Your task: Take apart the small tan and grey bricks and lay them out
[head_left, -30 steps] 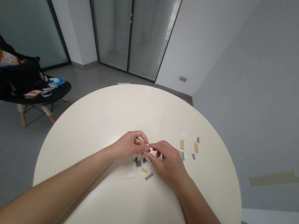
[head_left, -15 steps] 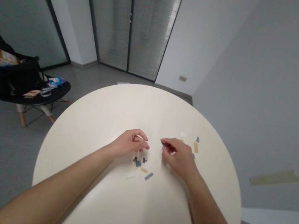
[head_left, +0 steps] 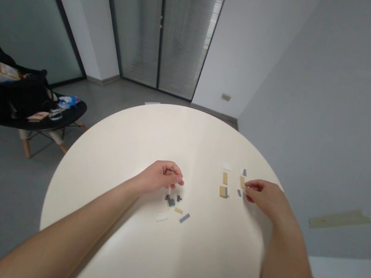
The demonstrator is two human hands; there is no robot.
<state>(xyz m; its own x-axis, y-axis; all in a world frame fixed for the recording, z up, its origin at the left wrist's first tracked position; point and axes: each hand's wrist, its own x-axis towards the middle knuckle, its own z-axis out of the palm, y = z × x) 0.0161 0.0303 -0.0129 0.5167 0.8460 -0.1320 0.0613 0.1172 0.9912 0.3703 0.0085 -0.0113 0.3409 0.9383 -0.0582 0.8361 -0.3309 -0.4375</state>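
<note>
My left hand (head_left: 161, 176) hovers over the left group of small building-brick pieces, fingers loosely curled with a gap between them and nothing visible inside. Just below it lie dark grey pieces (head_left: 171, 201), a small tan plate (head_left: 178, 211), a white plate (head_left: 162, 217) and a long grey plate (head_left: 184, 218). On the right of the table, my right hand (head_left: 263, 195) has thumb and fingertips pinched together beside a tan plate (head_left: 242, 182). Whatever is in the pinch is too small and hidden to make out. A small grey piece (head_left: 239, 193) lies just below those fingertips.
Left of my right hand are a white plate (head_left: 227, 167), a tan plate (head_left: 225, 178) and a tan-and-grey piece (head_left: 223, 192). Another grey piece (head_left: 245, 172) lies farther back. Beyond the round table (head_left: 131, 125), a black chair (head_left: 25, 117) holds a bag.
My right hand has moved right from the table's middle, where it held a small dark piece, to the right-hand plates, uncovering the tan ones. My left hand has hardly moved.
</note>
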